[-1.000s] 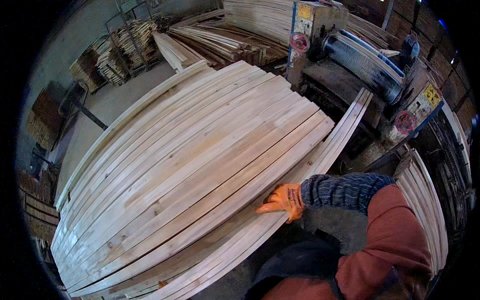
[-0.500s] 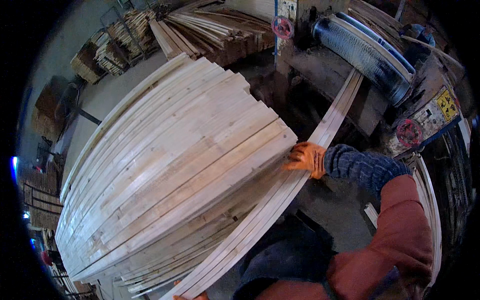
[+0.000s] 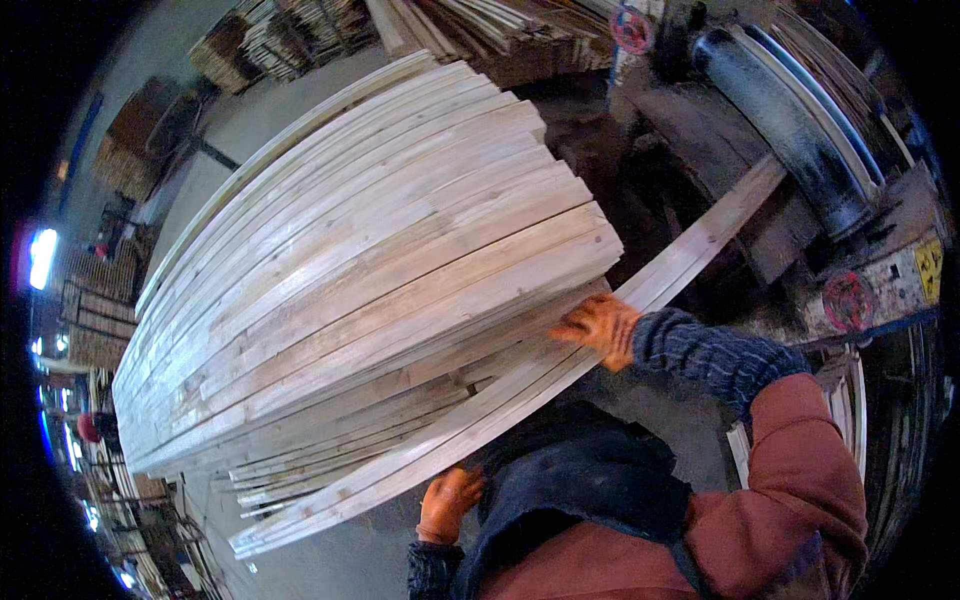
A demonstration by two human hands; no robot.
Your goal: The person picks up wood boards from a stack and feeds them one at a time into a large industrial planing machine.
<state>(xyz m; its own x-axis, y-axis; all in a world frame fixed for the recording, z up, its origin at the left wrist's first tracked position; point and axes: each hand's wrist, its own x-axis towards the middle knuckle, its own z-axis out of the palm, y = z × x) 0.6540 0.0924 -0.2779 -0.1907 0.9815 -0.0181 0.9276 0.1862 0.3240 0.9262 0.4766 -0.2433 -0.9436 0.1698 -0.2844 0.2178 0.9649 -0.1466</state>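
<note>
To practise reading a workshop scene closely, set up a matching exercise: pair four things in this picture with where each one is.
Things:
1. right hand
2. left hand
3. long board
4. dark roller

Places:
A. upper right, on the machine
B. at the board's lower edge, near the body
C. on top of the board, beside the stack's end
D. along the near side of the plank stack, reaching toward the machine

Pairs: 1-C, 2-B, 3-D, 4-A
</note>
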